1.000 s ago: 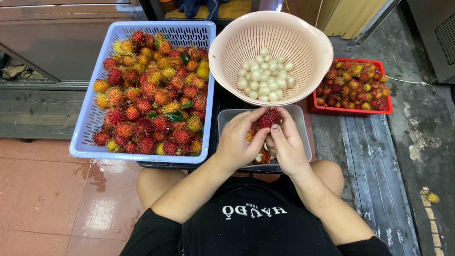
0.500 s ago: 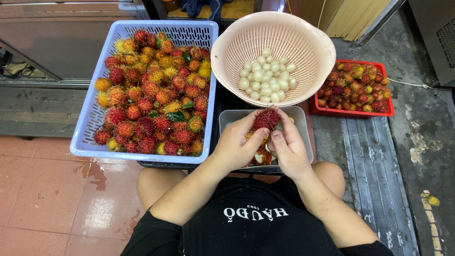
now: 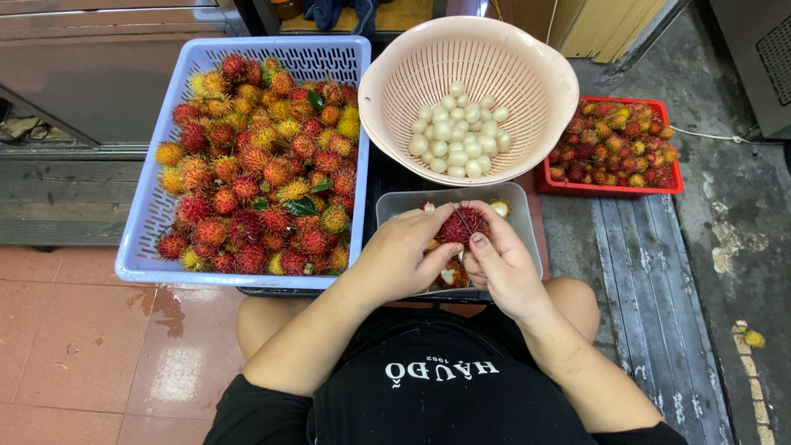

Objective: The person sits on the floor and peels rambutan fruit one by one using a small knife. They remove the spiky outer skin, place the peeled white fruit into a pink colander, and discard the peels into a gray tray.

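Note:
Both hands meet over a small grey tray [image 3: 395,208] holding peel scraps. My left hand [image 3: 406,254] cups a red hairy rambutan [image 3: 459,225] from the left. My right hand [image 3: 500,262] presses its thumb and fingers against the same fruit from the right. A thin dark blade or pick seems to lie across the fruit, too small to be sure. Just beyond the tray stands a pink colander [image 3: 544,74] with several peeled white fruits [image 3: 456,132] inside.
A large blue basket [image 3: 142,222] full of red and yellow rambutans [image 3: 259,165] sits at the left. A red tray [image 3: 610,188] of more rambutans lies on the floor at the right. Wooden planks and stained concrete run along the right; red tiles lie at the left.
The rambutan has turned slightly between my hands and sits a little lower over the grey tray. My hands stay in the same place.

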